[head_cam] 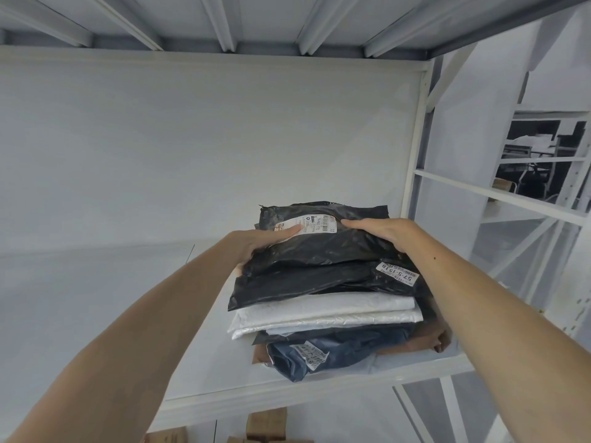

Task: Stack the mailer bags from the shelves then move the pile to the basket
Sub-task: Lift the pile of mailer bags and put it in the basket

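Observation:
A pile of mailer bags [323,302] sits on the white shelf [198,356], near its right end. Black bags lie on top, silver-white ones in the middle, a dark blue and a brown one at the bottom. My left hand [256,244] grips the left edge of the top black bag [319,244], thumb lying on its white label. My right hand [383,233] rests on the same bag's right side with fingers stretched flat. No basket is in view.
The shelf above [224,24] hangs low over the pile. A white upright post [415,148] stands just right of the bags. Cardboard boxes [265,425] sit on the level below. More racking [527,193] stands to the right.

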